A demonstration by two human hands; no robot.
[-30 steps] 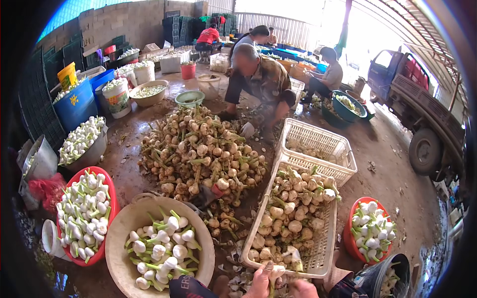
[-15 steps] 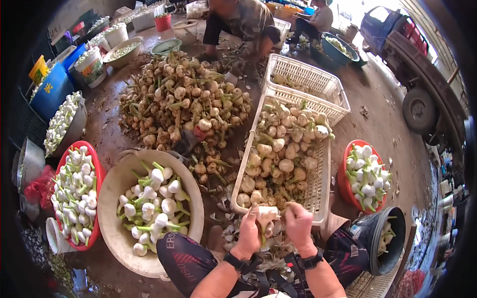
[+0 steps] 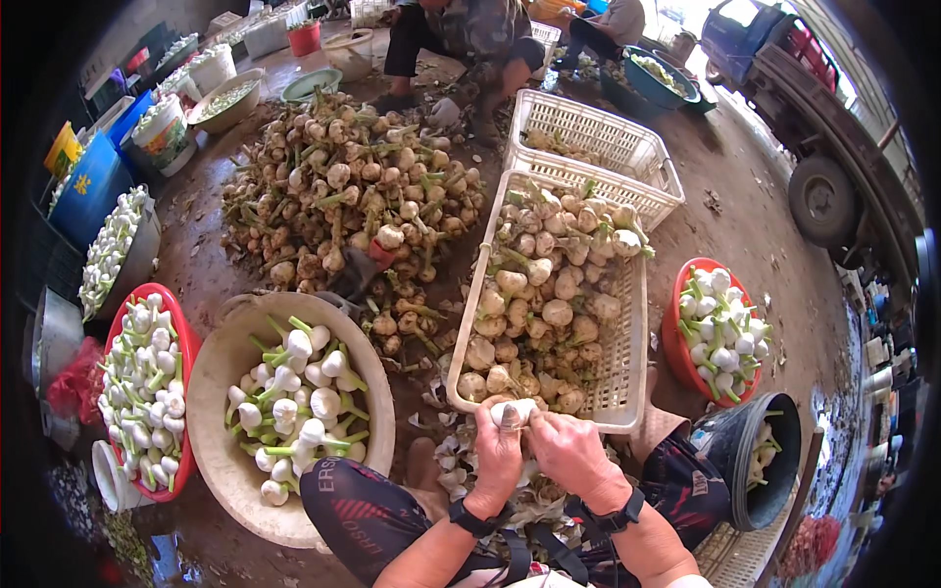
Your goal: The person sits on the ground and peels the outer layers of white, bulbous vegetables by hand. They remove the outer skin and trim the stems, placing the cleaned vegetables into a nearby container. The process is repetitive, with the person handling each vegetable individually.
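My left hand point(image 3: 498, 453) is closed around a white garlic bulb point(image 3: 514, 411), its thumb across the front. My right hand point(image 3: 578, 453) meets the bulb from the right, with its fingers pinched at the bulb's side; any skin between them is too small to make out. Both hands are over the near edge of a cream plastic crate point(image 3: 627, 397) holding unpeeled, brownish garlic point(image 3: 557, 313). Loose papery skins point(image 3: 456, 457) lie beneath my hands, between my legs. Left of my knee stands a wide beige basin point(image 3: 221, 446) with clean white bulbs point(image 3: 312, 431) on green stems.
Red tubs of clean garlic stand at left point(image 3: 188, 338) and right point(image 3: 671, 338). A large heap of dirty garlic point(image 3: 343, 186) lies ahead, with a co-worker point(image 3: 470, 39) behind it. A second crate point(image 3: 652, 162) adjoins mine. A black bucket point(image 3: 779, 490) lies tilted by my right knee.
My right hand has come left onto the bulb, from a little apart. The bulb has turned in my left hand, and its stem no longer shows below. The view has shifted slightly.
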